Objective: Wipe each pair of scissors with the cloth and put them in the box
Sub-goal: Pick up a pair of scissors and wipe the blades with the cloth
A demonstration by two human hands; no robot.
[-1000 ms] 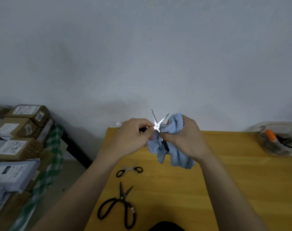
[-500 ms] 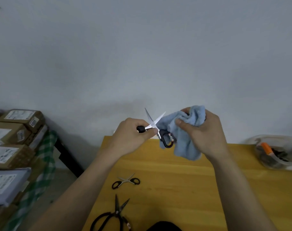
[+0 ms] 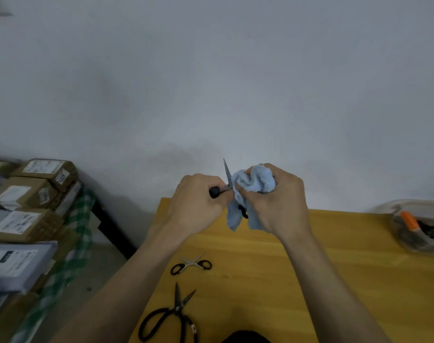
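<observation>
Centre of frame, above the far edge of the yellow table [image 3: 334, 256]: left hand [image 3: 194, 201] clenched round a black handle of the small scissors [image 3: 227, 175], one blade pointing up and clear. Right hand [image 3: 276, 199] grasping the bunched blue cloth [image 3: 254, 181], pressed against the scissors near the pivot; second blade and other handle loop mostly hidden under cloth folds, a dark loop just visible below. Judged mid-wipe on this pair, not ready for boxing. For a clean pass: cloth kept thick between fingers and edge, stroke drawn from pivot outward toward the tip along the flat, never along or into the cutting edge; left grip held steady on the handle so blades do not snap closed onto the cloth or fingers; exposed upright blade then wiped likewise, both faces. Lower centre of frame, on the table: two more pairs lying open, short black-handled scissors [image 3: 191, 264] and, nearer, large black scissors [image 3: 172, 315], both untouched, well apart from the hands. Right edge of frame: clear box [image 3: 408, 243] on the table, contents blurred, an orange item inside. Left of frame: stacked cartons [image 3: 32, 194].
</observation>
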